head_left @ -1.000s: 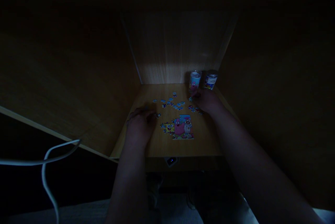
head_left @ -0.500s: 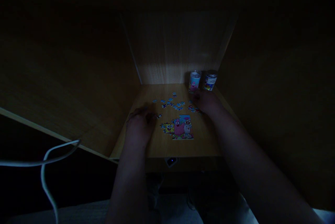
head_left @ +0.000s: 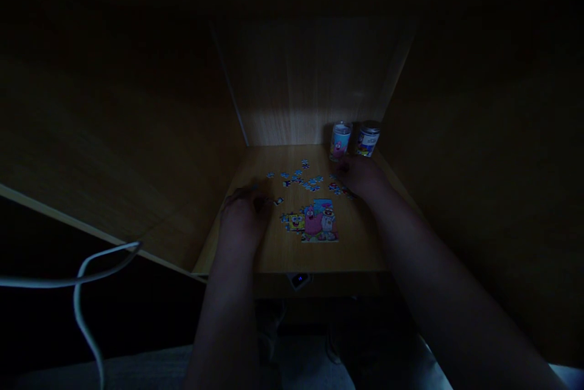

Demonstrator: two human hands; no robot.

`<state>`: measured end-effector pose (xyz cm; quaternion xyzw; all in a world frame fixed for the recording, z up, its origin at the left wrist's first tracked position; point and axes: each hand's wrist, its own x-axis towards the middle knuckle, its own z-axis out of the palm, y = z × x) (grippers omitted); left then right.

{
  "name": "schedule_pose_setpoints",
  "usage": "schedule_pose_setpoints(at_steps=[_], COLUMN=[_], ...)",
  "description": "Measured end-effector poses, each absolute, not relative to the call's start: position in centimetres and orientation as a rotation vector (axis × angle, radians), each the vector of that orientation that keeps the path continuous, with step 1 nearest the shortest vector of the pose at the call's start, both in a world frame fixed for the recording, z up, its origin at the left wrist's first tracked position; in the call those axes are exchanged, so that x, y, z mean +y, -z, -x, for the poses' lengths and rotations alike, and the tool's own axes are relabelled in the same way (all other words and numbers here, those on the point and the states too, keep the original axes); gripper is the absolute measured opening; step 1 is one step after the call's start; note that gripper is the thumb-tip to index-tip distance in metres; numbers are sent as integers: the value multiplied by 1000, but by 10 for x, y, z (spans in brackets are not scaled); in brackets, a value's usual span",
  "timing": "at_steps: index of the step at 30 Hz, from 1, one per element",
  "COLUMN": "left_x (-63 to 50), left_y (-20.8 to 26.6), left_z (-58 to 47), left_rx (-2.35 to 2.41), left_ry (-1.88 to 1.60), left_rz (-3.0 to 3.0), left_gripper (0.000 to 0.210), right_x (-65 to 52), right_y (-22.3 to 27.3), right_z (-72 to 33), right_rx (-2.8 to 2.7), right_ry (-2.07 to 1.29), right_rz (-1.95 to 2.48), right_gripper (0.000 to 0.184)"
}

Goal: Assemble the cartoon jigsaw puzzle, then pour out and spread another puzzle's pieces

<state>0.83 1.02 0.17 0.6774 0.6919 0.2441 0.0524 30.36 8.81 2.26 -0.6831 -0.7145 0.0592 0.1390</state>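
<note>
A partly joined jigsaw puzzle (head_left: 314, 222) with cartoon figures lies near the front of a wooden shelf board. Left of it, my left hand (head_left: 243, 215) is closed, with a small puzzle piece (head_left: 278, 201) at its thumb and fingertips. My right hand (head_left: 360, 174) rests at the right with curled fingers, just in front of a clear-lidded cartoon tin (head_left: 339, 143). Its fingertips are in shadow, so what they pinch is hidden. Several loose pieces (head_left: 312, 184) lie between the hands, and a few more (head_left: 335, 187) lie close beside the right hand.
A second cartoon tin (head_left: 367, 139) stands by the first at the back right. Wooden walls (head_left: 292, 86) close in the board at the back and sides. Below its front edge sits a small device with a lit display (head_left: 300, 280). A white cable (head_left: 82, 280) hangs at the left.
The view has shifted very slightly. Both hands, the joined puzzle and the loose pieces stay essentially where they were.
</note>
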Motion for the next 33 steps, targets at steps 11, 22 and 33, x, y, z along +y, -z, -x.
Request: schedule_pose_setpoints(at_steps=[11,22,33], left_x=[6,-9,-9], left_y=[-7,-19,-24], left_z=[2,13,11], left_rx=[1847,1630,1707], left_ry=[-876,-878,-797], left_rz=[-1845,-1655,-1804], left_gripper=[17,24,18], right_x=[89,86,87], right_y=[-22,-24,-24], right_z=[-304,-302,-302], right_rx=[-2063,-2046,-2058], right_ry=[-184,-211,-248], right_rz=[1972,1956,1948], right_gripper=[25,24,22])
